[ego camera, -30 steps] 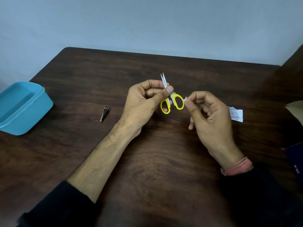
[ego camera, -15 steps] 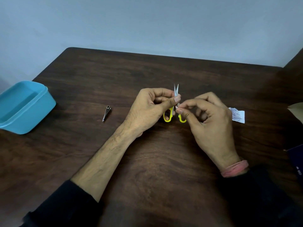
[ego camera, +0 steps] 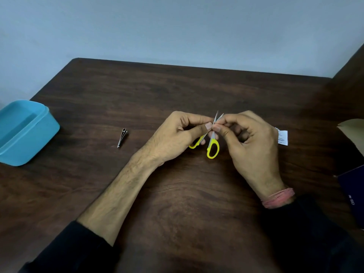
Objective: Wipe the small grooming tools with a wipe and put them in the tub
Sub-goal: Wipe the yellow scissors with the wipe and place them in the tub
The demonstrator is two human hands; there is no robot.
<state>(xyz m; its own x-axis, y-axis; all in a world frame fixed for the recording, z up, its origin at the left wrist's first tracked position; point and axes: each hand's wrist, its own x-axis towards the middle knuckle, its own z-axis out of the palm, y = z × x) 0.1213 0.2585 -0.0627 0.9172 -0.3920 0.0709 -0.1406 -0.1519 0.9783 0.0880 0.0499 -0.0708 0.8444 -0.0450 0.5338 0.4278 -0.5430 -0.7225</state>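
Note:
Small scissors (ego camera: 213, 147) with yellow handles stand tips-up over the middle of the table, blades slightly parted. My left hand (ego camera: 177, 136) pinches them at the pivot from the left. My right hand (ego camera: 248, 140) pinches the blades from the right with thumb and forefinger; whether a wipe lies between its fingers is hidden. A metal nail clipper (ego camera: 122, 137) lies on the table to the left. The blue tub (ego camera: 25, 133) sits at the table's left edge, open side up.
A white printed sachet (ego camera: 283, 137) lies just right of my right hand. A brown cardboard piece (ego camera: 352, 133) and a dark blue box (ego camera: 354, 196) sit at the right edge. The dark wooden table (ego camera: 177, 91) meets a pale wall behind.
The scissors turned upright and their blades parted. My right hand moved from the handle loops up to the blades, and both hands drew closer together.

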